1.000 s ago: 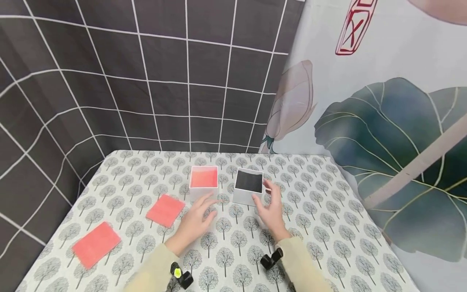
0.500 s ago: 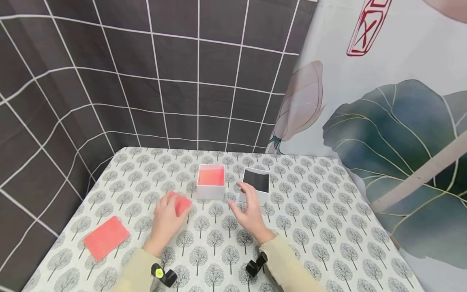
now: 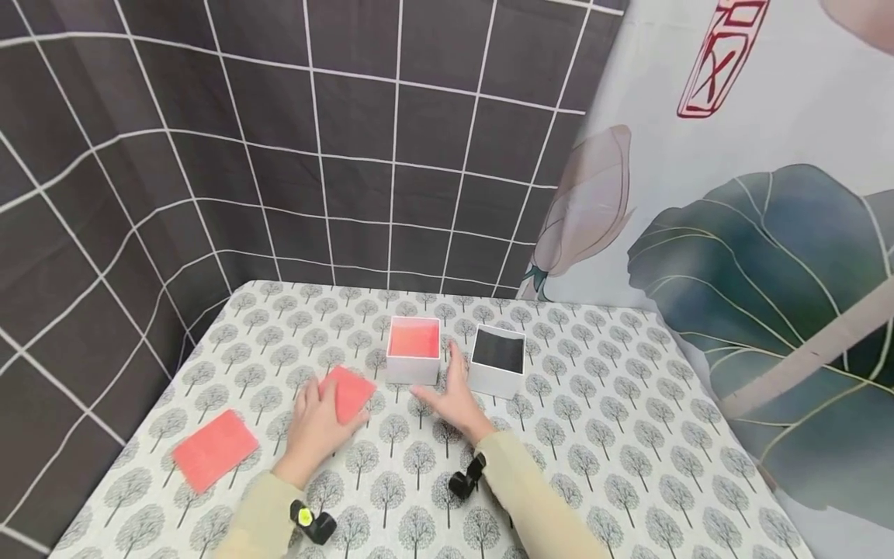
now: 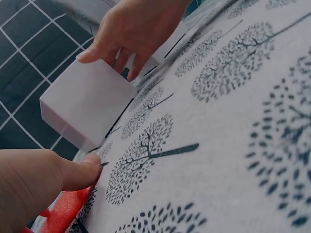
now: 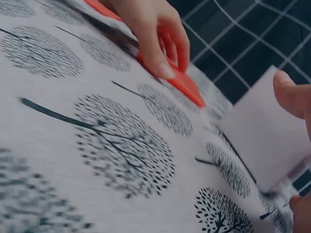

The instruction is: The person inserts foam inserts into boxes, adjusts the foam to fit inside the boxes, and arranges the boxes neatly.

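My left hand (image 3: 320, 423) bends over a flat red square (image 3: 351, 394) on the table, fingers along its left edge and thumb at its near side. In the right wrist view, that hand's thumb and fingers pinch the red square (image 5: 187, 87). My right hand (image 3: 454, 397) reaches between two white boxes, thumb spread from the fingers at the near right corner of the left box (image 3: 414, 371); contact cannot be told. Red material fills the left box. The right box (image 3: 497, 380) holds black material and stands beside the back of that hand.
Another flat red piece (image 3: 215, 450) lies at the table's left. The tablecloth (image 3: 615, 466) has a tree print. A dark gridded curtain (image 3: 356, 186) hangs behind, and a flower-printed one (image 3: 761, 256) on the right.
The left hand has gone from the front of the red-filled box to the nearby red square. The right hand has left the black-filled box and moved left. The head view has shifted.
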`<action>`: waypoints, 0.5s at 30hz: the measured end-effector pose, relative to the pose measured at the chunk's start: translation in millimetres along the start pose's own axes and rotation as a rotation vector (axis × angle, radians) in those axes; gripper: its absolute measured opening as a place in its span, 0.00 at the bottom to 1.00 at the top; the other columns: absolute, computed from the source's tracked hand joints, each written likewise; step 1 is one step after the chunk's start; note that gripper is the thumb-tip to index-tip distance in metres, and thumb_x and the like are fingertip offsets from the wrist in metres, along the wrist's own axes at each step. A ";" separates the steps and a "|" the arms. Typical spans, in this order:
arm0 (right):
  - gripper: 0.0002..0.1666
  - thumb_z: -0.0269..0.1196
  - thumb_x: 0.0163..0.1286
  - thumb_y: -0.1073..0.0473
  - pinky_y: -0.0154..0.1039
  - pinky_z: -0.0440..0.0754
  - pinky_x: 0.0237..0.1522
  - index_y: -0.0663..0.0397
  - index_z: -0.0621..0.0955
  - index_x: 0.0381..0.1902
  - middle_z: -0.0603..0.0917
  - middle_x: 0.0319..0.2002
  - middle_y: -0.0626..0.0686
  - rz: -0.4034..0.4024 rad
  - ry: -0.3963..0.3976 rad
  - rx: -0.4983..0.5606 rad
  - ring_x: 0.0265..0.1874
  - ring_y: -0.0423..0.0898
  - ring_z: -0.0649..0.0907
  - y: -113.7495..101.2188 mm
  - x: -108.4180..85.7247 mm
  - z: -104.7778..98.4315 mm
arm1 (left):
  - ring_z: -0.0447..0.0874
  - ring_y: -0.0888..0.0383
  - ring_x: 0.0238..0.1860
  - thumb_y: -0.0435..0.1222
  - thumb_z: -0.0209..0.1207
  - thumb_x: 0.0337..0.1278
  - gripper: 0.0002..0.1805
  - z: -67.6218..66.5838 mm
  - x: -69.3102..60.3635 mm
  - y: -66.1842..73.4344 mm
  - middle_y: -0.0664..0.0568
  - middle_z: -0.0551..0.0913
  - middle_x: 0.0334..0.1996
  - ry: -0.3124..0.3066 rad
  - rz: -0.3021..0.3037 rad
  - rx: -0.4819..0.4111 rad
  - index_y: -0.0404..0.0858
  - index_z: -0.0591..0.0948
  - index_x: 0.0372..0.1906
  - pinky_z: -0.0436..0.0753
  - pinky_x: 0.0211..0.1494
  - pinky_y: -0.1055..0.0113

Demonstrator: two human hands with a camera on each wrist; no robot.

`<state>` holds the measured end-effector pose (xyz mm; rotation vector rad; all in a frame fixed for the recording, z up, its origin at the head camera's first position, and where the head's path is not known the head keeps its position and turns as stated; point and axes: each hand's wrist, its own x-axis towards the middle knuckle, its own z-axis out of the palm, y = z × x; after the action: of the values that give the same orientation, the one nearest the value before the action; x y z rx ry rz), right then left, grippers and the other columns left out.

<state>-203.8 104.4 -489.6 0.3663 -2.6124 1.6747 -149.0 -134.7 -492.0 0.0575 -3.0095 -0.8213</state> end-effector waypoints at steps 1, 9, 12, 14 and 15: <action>0.69 0.71 0.49 0.44 0.56 0.50 0.66 0.45 0.37 0.73 0.39 0.73 0.55 0.025 -0.008 0.030 0.70 0.57 0.48 3.6 4.1 0.7 | 0.40 0.27 0.65 0.60 0.59 0.49 0.53 0.2 0.2 -0.4 0.25 0.42 0.67 0.001 0.004 0.002 0.29 0.54 0.69 0.49 0.58 0.29; 0.73 0.74 0.44 0.44 0.55 0.51 0.67 0.36 0.36 0.73 0.40 0.73 0.51 0.114 -0.066 0.206 0.68 0.55 0.54 12.0 25.4 0.1 | 0.46 0.28 0.64 0.59 0.59 0.49 0.50 2.0 3.1 0.3 0.25 0.49 0.65 0.036 0.020 0.000 0.32 0.55 0.69 0.54 0.58 0.29; 0.74 0.76 0.43 0.48 0.52 0.61 0.64 0.38 0.36 0.73 0.48 0.72 0.52 0.077 -0.067 0.234 0.64 0.52 0.64 16.4 32.6 3.9 | 0.50 0.30 0.63 0.56 0.60 0.50 0.48 3.4 2.9 2.5 0.25 0.54 0.64 0.060 0.024 0.005 0.32 0.57 0.69 0.60 0.56 0.30; 0.74 0.76 0.43 0.50 0.48 0.69 0.59 0.38 0.36 0.73 0.54 0.70 0.53 0.068 -0.061 0.241 0.57 0.51 0.70 16.6 35.7 5.1 | 0.53 0.31 0.62 0.55 0.61 0.50 0.47 3.7 3.0 4.8 0.26 0.55 0.63 0.069 0.018 -0.010 0.33 0.57 0.69 0.64 0.53 0.31; 0.74 0.76 0.42 0.51 0.46 0.72 0.56 0.38 0.36 0.73 0.56 0.69 0.52 0.061 -0.056 0.237 0.54 0.50 0.72 17.0 37.2 5.3 | 0.54 0.32 0.61 0.55 0.61 0.49 0.47 3.7 3.2 6.0 0.26 0.56 0.62 0.074 0.018 -0.014 0.33 0.58 0.69 0.66 0.52 0.31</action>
<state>-242.8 99.4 -501.8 0.3455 -2.4907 2.0294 -152.4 -127.8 -492.0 0.0590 -2.9309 -0.8204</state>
